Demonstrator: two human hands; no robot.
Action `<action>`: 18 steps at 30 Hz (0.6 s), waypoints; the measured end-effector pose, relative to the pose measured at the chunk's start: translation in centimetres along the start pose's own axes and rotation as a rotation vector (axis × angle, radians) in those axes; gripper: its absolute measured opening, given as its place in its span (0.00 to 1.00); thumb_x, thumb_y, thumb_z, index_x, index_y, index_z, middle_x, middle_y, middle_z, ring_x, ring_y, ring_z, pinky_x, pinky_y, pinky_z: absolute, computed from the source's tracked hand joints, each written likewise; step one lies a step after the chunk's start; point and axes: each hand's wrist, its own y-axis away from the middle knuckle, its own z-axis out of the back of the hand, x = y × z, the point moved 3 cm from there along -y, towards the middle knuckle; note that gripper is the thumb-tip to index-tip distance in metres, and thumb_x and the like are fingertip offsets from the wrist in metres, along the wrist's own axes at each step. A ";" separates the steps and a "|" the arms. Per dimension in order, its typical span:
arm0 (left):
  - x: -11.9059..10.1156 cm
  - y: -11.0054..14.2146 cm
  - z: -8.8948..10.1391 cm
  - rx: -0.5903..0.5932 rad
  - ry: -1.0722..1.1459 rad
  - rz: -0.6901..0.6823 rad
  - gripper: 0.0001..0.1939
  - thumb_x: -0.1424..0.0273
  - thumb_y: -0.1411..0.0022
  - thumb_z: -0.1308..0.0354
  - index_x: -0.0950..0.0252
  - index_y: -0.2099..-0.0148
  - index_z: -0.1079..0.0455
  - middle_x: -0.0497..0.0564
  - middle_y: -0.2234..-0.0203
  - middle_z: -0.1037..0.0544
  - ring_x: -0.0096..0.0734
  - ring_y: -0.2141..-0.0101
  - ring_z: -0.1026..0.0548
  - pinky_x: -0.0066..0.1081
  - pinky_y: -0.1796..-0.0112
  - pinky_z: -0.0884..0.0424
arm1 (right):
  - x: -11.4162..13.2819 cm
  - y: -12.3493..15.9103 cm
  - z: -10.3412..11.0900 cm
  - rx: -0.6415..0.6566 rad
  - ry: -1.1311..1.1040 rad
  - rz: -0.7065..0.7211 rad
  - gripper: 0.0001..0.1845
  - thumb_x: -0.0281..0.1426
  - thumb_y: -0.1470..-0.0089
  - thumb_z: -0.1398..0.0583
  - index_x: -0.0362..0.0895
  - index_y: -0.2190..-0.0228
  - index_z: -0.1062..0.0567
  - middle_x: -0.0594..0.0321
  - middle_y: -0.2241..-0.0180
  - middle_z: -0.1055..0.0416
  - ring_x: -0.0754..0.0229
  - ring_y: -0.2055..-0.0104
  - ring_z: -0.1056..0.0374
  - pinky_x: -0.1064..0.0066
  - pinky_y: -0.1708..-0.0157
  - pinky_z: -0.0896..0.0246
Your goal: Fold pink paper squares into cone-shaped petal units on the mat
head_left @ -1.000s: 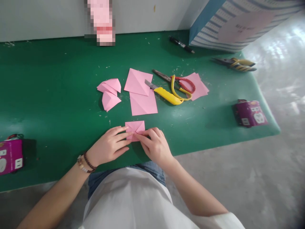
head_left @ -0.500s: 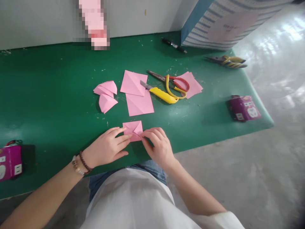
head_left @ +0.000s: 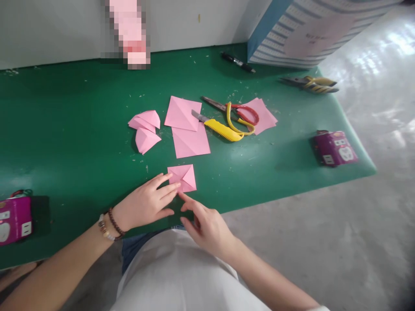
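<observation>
Your left hand (head_left: pixel 145 203) lies open and flat just above the near edge of the green worktop (head_left: pixel 71 129), fingers spread and pointing right, with the tips at the lower left edge of the folded pink paper (head_left: pixel 183 178). Two beaded bracelets (head_left: pixel 108 223) circle that wrist. Your right hand (head_left: pixel 207 231) is apart from the left, its fingers loosely curled and its index fingertip just below the paper's lower corner; you can't tell whether it touches. Neither hand grips anything.

The folded paper lies flat on the worktop, close to the near edge and around the middle, its flaps meeting in a crease. Beyond it are two flat pink paper squares (head_left: pixel 190 142), one overlapping the other, with two folded pink paper pieces (head_left: pixel 145 129) to their left. To the right, a yellow utility knife (head_left: pixel 222 130) lies beside scissors (head_left: pixel 244 113) with red and yellow handles, which rest on another pink paper stack (head_left: pixel 264 116).

Purple boxes (head_left: pixel 333 148) sit near the left and right ends of the worktop. Farther back lie a black marker (head_left: pixel 238 62) and yellow-handled pliers (head_left: pixel 309 84), next to a striped box (head_left: pixel 300 32) at the far edge. Paper scraps dot the surface.
</observation>
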 end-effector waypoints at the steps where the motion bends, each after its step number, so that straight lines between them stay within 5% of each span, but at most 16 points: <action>1: 0.0 0.0 0.0 0.002 -0.003 0.002 0.24 0.62 0.34 0.43 0.69 0.40 0.34 0.56 0.43 0.27 0.51 0.41 0.35 0.49 0.42 0.34 | 0.0 0.0 0.1 0.002 0.006 -0.003 0.06 0.29 0.42 0.45 0.47 0.60 0.34 0.51 0.43 0.30 0.69 0.82 0.34 0.73 0.80 0.38; 6: -0.1 -0.1 0.0 0.016 -0.043 -0.026 0.24 0.61 0.34 0.43 0.69 0.42 0.33 0.57 0.44 0.27 0.53 0.41 0.35 0.50 0.42 0.35 | 0.1 -0.1 0.3 0.012 0.021 -0.034 0.07 0.29 0.42 0.45 0.47 0.60 0.34 0.52 0.45 0.28 0.66 0.78 0.30 0.73 0.78 0.38; 18: -0.2 -0.3 0.5 0.001 -0.068 -0.034 0.27 0.63 0.35 0.42 0.71 0.38 0.36 0.54 0.42 0.28 0.53 0.42 0.34 0.48 0.42 0.35 | -0.4 -0.2 1.2 0.073 -0.090 -0.232 0.05 0.29 0.42 0.46 0.49 0.62 0.37 0.59 0.43 0.29 0.69 0.83 0.37 0.71 0.77 0.37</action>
